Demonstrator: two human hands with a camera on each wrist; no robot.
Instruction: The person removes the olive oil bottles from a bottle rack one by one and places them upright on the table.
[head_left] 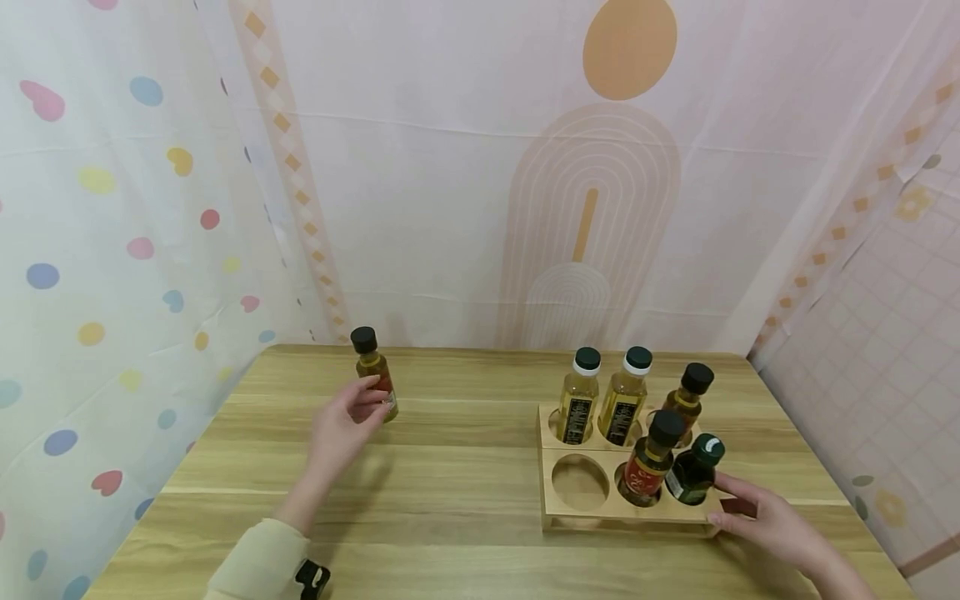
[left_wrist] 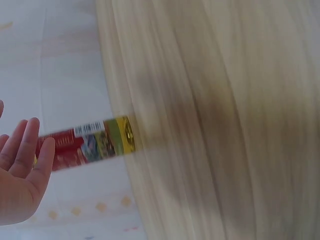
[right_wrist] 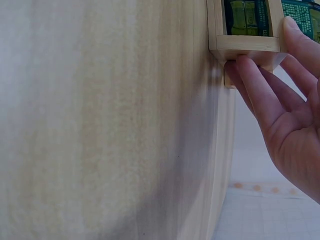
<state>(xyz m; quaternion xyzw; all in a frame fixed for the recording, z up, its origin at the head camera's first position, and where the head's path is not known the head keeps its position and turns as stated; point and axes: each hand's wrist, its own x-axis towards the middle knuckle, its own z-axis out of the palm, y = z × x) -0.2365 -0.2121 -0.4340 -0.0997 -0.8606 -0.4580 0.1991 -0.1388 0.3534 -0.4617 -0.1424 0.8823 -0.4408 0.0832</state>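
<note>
At the table's left, a small oil bottle (head_left: 386, 395) with a black cap and red label stands upright. My left hand (head_left: 347, 423) is beside it, its fingertips overlapping the label in the head view. In the left wrist view the left hand (left_wrist: 22, 180) has its fingers extended in front of the bottle (left_wrist: 90, 142), not curled round it. My right hand (head_left: 772, 521) holds the right end of a wooden bottle rack (head_left: 600, 506). From the right wrist view, the right hand (right_wrist: 285, 105) has fingers against the rack's end (right_wrist: 250, 44) and the thumb near its upper edge.
Two pale oil bottles (head_left: 579, 404) with dark green caps and a black-capped bottle (head_left: 684, 402) fill the back row. In front are a red-labelled bottle (head_left: 645, 475) and a dark green bottle (head_left: 692, 477); the front-left hole (head_left: 580, 483) is vacant. Curtains (head_left: 420, 208) hang behind.
</note>
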